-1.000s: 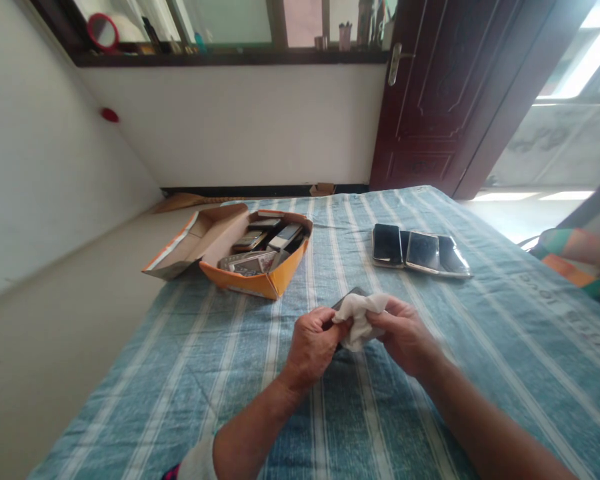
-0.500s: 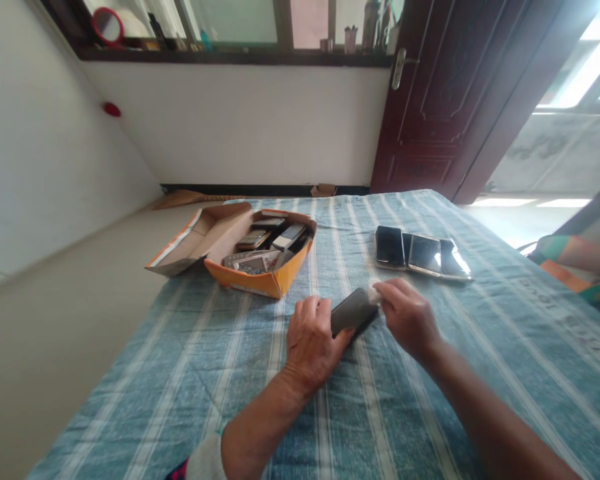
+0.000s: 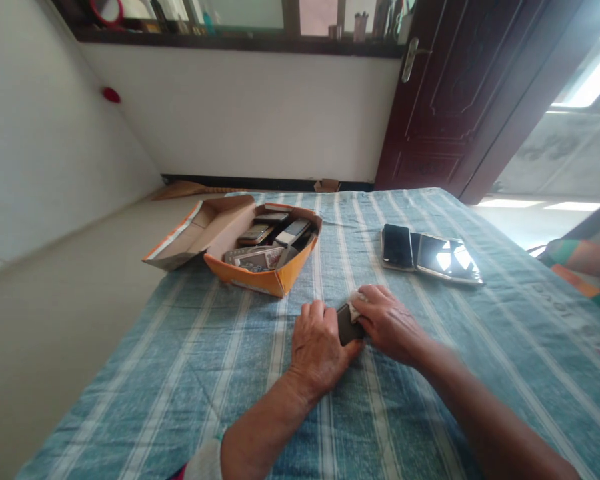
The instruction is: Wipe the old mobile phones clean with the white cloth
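One dark phone [image 3: 349, 327] sits on the near right side of the orange box [image 3: 286, 277], left hand [image 3: 317, 343] grasping its edges, right hand [image 3: 389, 323] pressing a bunched white cloth [image 3: 356, 307] onto it. Probably light, rigid, slick and crackable; hold by the long edges, off the face.

Left hand [image 3: 317, 347] near right hand [image 3: 391, 327], fingers [image 3: 331, 321] bent

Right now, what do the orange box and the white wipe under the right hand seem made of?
Box: probably cardboard, smooth orange outside, matte brown inside; its folded lid suggests that. Wipe: soft, matte tissue or thin cloth, from its crumpled look; which, I can't tell.
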A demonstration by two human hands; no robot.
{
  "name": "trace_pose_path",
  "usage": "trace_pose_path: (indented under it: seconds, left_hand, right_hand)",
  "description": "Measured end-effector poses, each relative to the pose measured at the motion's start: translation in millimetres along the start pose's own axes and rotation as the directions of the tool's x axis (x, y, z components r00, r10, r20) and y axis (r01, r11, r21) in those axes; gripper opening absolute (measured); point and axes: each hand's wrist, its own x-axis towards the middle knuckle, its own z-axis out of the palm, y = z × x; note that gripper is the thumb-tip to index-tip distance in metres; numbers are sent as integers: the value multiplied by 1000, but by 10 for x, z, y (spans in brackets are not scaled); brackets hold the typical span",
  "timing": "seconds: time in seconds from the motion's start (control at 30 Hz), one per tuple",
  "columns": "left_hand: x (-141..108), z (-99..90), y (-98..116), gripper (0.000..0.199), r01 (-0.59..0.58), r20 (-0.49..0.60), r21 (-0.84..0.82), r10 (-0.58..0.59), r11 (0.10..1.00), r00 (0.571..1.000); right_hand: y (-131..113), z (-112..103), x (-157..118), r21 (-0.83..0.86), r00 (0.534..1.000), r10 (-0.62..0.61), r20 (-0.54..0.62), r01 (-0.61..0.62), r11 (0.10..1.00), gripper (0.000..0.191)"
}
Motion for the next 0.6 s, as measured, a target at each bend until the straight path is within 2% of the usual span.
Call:
trace_pose_path:
  seconds: [0.1, 0.23, 0.37, 0.6]
  left_hand:
    - [0, 14, -7, 38, -4, -13, -13, 4, 1000, 1000]
    - [1, 26, -11, 37, -14, -14, -25, 14, 1000, 1000]
    - [-4, 33, -9, 38, -17, -19, -35, 17, 999, 1000]
    - [0, 29, 5, 38, -13, -22, -40, 12, 999, 1000]
  right_hand:
    - [38, -8, 3, 49, 1000, -14, 1, 14, 999, 16]
    - [47, 87, 49, 27, 998, 14, -69, -12, 1000, 25]
    - [32, 149, 105, -33, 992, 48, -113, -52, 998, 26]
    - [135, 120, 124, -184, 973, 133, -189, -168, 968, 25]
